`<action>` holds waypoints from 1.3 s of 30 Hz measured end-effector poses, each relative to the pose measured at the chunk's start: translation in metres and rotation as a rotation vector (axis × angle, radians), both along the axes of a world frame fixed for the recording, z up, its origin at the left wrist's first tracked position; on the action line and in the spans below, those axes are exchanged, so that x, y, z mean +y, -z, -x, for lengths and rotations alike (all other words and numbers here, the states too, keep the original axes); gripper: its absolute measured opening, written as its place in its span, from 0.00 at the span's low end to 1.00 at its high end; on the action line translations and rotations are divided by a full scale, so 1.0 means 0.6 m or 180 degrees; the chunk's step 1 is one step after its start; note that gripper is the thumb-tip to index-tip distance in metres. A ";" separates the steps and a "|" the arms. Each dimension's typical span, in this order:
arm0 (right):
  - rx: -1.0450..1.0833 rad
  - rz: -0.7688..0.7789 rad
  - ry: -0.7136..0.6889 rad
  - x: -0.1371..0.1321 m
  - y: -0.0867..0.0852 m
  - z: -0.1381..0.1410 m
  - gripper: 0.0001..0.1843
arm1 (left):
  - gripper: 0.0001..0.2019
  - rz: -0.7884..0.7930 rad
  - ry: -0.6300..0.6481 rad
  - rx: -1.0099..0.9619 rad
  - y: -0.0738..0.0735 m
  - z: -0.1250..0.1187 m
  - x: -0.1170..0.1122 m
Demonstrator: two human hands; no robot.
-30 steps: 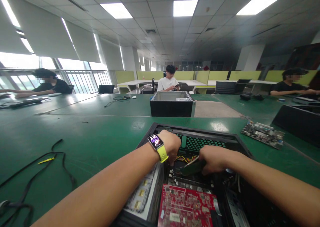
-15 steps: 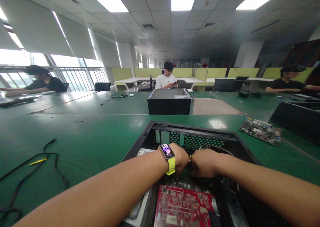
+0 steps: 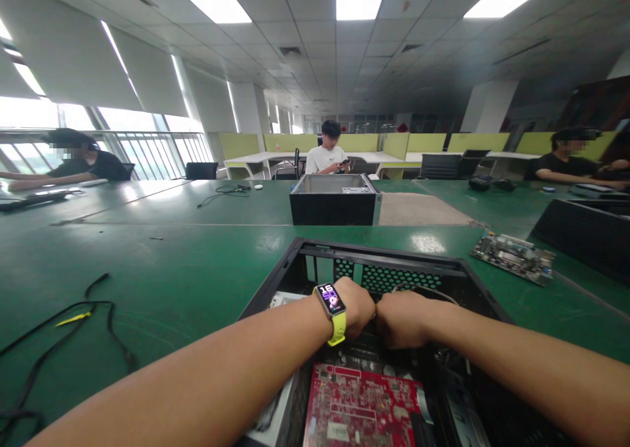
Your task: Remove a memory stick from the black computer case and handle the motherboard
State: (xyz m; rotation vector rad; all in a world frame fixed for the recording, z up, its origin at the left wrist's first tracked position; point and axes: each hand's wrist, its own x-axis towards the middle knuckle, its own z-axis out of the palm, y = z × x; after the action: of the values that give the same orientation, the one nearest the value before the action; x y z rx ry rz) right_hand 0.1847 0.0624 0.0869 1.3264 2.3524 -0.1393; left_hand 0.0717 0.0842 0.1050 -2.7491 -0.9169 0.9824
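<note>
Inside an open black computer case [image 3: 275,266], my two hands meet knuckle to knuckle near the perforated wall. My left hand [image 3: 355,308], below a smartwatch [image 3: 329,299] on a yellow-green strap, is closed with its fingertips turned down out of sight. Beside it, my right hand [image 3: 402,319] is closed too, its fingers curled. Whatever they pinch is hidden behind the knuckles. Closer to me, a red circuit board [image 3: 364,404] lies in the case. A thin pale cable [image 3: 443,294] arcs behind my right hand.
A bare motherboard [image 3: 512,256] lies on the green table [image 3: 197,250] to the right, near another black case [image 3: 583,237]. Ahead stands a second computer case [image 3: 335,207]. Black cables [image 3: 111,322] sprawl at left. Several people sit around the table.
My hands have drawn slightly closer together, my left hand shifting a little right and up. A small yellow bit between them is now barely visible. The case and red board stay put.
</note>
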 end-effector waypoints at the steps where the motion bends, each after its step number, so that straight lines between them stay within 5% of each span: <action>1: -0.0012 -0.0002 -0.0008 -0.001 -0.001 0.000 0.18 | 0.15 -0.0003 0.0005 0.0000 0.000 0.000 0.000; 39: -0.0105 -0.0057 -0.0062 0.000 -0.007 -0.001 0.20 | 0.18 0.0189 0.0084 0.0212 -0.005 -0.007 0.001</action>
State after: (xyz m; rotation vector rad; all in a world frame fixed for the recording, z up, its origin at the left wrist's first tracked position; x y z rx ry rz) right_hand 0.1851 0.0622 0.0910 1.3037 2.3435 -0.0897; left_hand 0.0758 0.0851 0.1083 -2.7503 -0.8532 1.1067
